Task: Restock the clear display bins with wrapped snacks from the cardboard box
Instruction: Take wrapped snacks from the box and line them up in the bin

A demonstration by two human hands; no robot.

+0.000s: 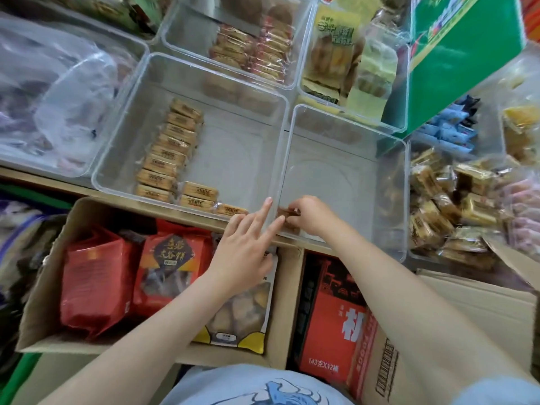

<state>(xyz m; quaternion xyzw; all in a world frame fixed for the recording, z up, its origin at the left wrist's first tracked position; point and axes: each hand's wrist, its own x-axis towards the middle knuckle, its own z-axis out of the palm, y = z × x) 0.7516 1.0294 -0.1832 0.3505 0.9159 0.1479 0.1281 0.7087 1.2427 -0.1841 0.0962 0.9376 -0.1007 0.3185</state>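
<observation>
Head view: right hand pinches a small brown wrapped snack with curled fingers at the near left corner of the right clear bin, which otherwise looks bare. Left hand has fingers straight and spread, holding nothing, fingertips resting against the wall between the two bins. Left clear bin holds one full row of tan wrapped snacks and three more along its near edge; most of its floor shows bare. Cardboard box below holds red bags unopened. Judgement: restocking is at an early stage; both bins need much more stock.
</observation>
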